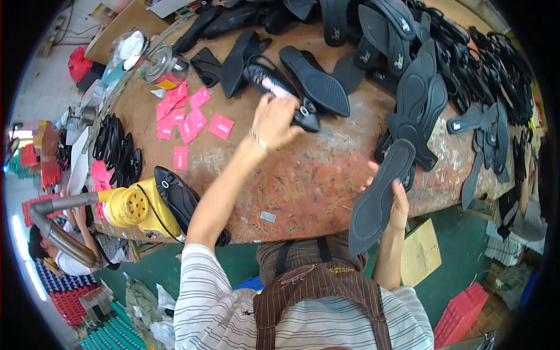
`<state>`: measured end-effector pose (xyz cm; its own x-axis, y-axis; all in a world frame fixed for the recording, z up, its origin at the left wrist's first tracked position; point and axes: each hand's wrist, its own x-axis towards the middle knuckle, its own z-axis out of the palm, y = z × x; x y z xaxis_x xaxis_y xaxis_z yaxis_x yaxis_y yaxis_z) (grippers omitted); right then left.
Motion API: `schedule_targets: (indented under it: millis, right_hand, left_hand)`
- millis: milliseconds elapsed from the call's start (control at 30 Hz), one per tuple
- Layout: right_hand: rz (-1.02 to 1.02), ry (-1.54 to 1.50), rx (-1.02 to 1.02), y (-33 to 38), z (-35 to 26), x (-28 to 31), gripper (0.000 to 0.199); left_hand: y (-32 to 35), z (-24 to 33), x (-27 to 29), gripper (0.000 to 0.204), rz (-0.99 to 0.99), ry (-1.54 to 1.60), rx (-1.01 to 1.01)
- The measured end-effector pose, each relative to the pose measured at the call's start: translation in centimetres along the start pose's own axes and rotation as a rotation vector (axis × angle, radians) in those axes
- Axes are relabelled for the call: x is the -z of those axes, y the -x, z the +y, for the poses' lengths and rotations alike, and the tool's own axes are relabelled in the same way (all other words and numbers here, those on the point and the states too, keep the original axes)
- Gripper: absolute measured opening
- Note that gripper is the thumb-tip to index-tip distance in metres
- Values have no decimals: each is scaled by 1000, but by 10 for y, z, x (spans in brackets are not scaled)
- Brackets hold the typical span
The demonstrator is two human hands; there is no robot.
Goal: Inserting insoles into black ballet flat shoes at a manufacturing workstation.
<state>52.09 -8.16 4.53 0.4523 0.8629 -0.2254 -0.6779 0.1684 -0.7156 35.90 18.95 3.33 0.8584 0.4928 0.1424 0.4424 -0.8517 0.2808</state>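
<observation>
My left hand [276, 123] reaches over the workbench and grips a black shoe [307, 116] with a pointed toe and a bow with a shiny ornament. Its fingers curl over the shoe, hiding part of it; a pale pink patch shows beside them. Held upright at the bench's front edge, a dark grey shoe insole [382, 195] rests in my right hand [399, 205], thumb on one side and fingertips at the other. Beyond my left hand, a black shoe [318, 81] lies sole up. More insoles [413, 96] are stacked beyond my right hand.
Pink square cards [192, 123] lie scattered on the bench [280, 186]. A glass jar [163, 65] stands at the back left. At the left edge are a yellow machine [129, 207] with a pipe and more black shoes [178, 195]. Black footwear [484, 76] fills the far right.
</observation>
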Motion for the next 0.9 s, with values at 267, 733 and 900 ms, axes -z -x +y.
schedule_targets:
  millis: [267,733,900]
  right_hand:
    - [-177,1210,322,2,0,-1,56]
    - [-828,1396,491,-7,151,-79,26]
    - [-840,1404,455,-9,155,-83,26]
  left_hand:
    - [156,164,-44,44,112,345,415]
    - [261,74,-60,32,526,592,922]
    - [255,74,-63,34,637,753,997]
